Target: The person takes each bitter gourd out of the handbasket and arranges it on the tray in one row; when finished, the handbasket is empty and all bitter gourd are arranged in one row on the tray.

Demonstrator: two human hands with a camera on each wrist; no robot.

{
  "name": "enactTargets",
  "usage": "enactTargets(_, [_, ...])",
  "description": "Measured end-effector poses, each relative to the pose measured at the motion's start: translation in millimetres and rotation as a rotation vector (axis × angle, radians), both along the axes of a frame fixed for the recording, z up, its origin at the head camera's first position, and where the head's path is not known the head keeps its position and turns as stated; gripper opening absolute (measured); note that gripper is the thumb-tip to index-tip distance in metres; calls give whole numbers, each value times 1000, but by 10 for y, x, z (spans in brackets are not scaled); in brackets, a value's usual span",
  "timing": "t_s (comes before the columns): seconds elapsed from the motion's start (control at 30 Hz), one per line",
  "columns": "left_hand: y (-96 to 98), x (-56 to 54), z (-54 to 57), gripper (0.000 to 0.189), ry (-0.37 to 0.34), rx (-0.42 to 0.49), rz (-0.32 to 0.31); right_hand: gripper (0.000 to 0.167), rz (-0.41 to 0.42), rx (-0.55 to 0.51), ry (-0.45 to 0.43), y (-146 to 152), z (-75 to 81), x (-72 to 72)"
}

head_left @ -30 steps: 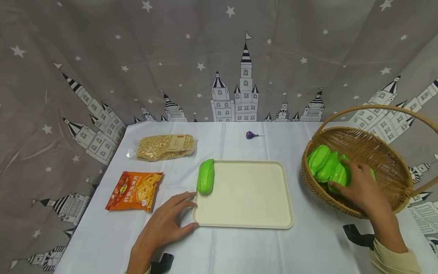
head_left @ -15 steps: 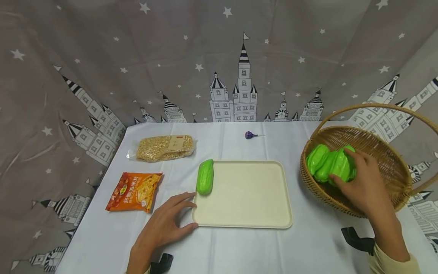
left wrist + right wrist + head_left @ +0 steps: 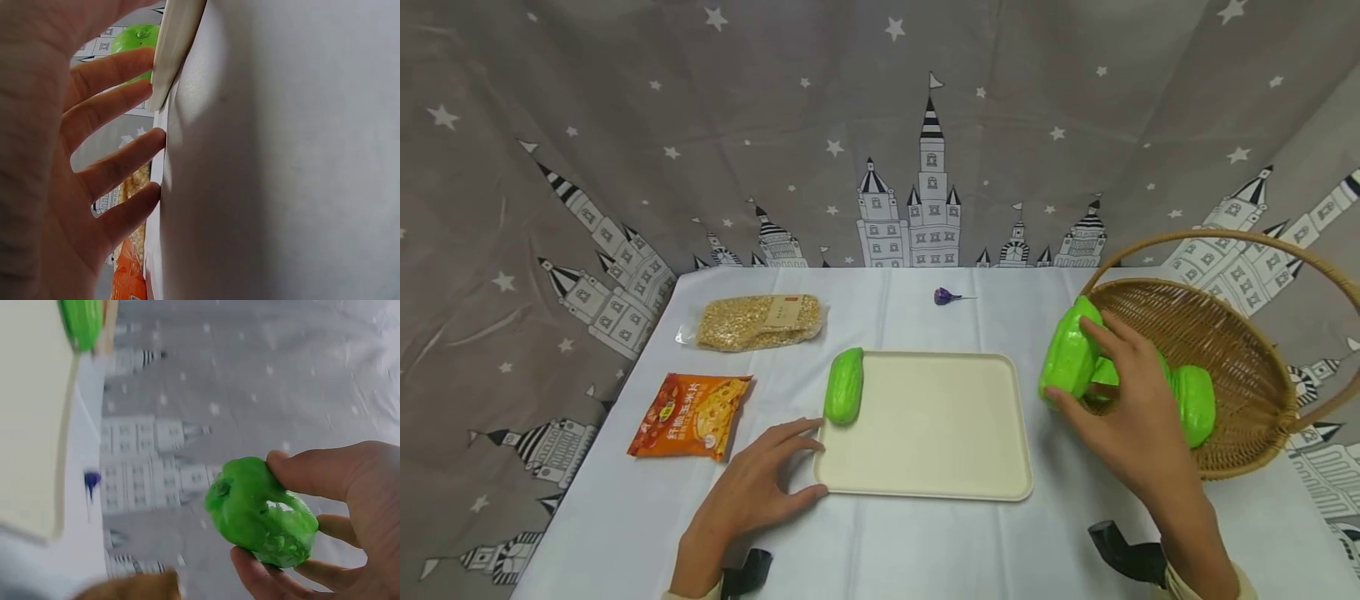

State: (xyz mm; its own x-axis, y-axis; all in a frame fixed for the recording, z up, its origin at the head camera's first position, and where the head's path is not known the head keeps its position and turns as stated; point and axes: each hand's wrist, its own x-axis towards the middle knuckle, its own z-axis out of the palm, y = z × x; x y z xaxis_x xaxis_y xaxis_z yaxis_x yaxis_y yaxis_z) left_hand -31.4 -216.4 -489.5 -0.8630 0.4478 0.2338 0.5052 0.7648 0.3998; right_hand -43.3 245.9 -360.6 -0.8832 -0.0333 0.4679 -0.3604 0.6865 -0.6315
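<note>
green vegetable between right fingers

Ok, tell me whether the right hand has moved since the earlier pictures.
Yes, the right hand has shifted left, relative to the brown woven wicker basket, toward the cream rectangular tray.

A cream right sleeve shows at the lower right of the head view, a matching left sleeve at the bottom left. Just beside them sit a black right fitting (bent like a pipe elbow) and a black left fitting.
</note>
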Motion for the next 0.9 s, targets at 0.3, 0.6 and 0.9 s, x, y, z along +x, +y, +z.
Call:
enactTargets(0.3, [10,4,0,54,-21,1,15,91,156,-25,-30,-423,-199,-115])
enactTargets(0.6, [5,-11,8,54,-16,22,12,87,262,-94,-178,-803,-421,-329])
enactTargets(0.9, [4,3,-4,53,-2,34,6,87,281,34,-286,-1247,-624,-456])
